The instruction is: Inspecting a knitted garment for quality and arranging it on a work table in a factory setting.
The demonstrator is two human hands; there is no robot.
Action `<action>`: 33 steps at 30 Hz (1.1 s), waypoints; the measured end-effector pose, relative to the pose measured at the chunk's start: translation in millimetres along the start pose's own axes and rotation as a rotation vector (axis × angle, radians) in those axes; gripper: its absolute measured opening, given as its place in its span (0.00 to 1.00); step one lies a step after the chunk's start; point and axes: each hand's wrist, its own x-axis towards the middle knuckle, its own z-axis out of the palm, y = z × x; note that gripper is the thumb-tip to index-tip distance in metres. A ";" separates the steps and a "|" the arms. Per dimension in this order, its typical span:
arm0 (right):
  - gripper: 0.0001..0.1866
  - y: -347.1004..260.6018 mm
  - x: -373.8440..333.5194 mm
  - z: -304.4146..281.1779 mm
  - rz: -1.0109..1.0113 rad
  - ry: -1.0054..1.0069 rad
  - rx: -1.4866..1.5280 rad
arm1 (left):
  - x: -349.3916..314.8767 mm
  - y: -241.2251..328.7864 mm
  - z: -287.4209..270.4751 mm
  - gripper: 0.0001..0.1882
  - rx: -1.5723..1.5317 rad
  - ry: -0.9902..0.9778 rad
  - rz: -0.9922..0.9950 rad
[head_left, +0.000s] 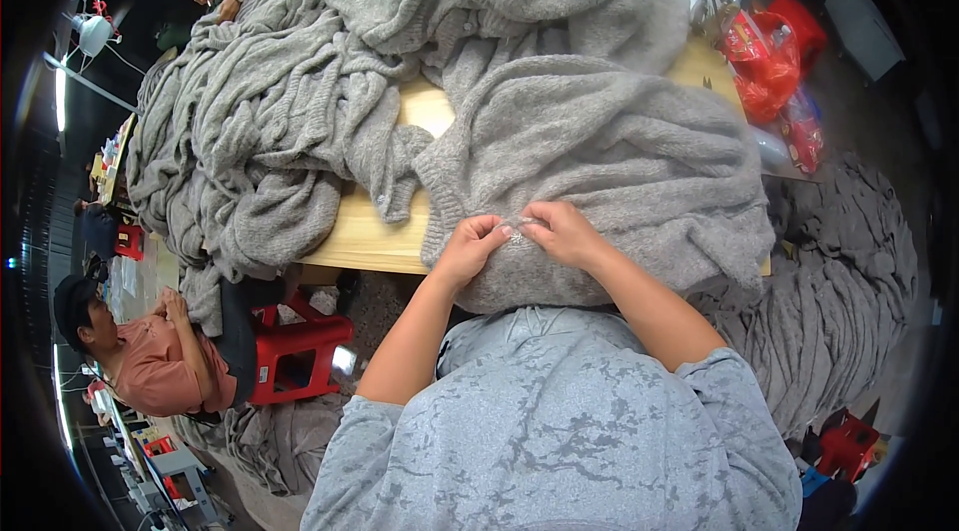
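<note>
A grey knitted sweater (619, 151) lies spread over the table's near edge, its ribbed band toward the left. Thumb and fingers of my left hand (474, 245) are closed in a pinch on the knit. Just to the right, my right hand (561, 233) pinches the same sweater, its fingertips close to the left ones. A small whitish bit (515, 237) shows between the fingertips; whether it is thread or something else is too small to tell.
Heaps of grey knitwear (270, 111) cover the wooden table (370, 236) at left and back. Red plastic bags (764, 61) lie at the far right corner. More knitwear (829, 301) is piled low at right. One person sits left near a red stool (295, 351); another works at the far left.
</note>
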 end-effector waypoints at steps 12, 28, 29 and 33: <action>0.14 -2.1 -14.2 -4.0 -0.277 0.108 -0.216 | 2.5 2.7 -8.0 0.05 0.384 0.095 0.102; 0.19 2.3 -77.1 -36.8 -0.115 0.249 -0.610 | -0.7 38.3 57.1 0.12 1.393 0.023 0.450; 0.19 2.7 -77.1 -36.5 -0.061 0.196 -0.646 | 0.1 38.0 53.6 0.12 1.398 0.021 0.451; 0.20 2.8 -77.0 -35.1 -0.046 0.155 -0.625 | 1.8 43.8 48.5 0.09 1.133 -0.117 0.231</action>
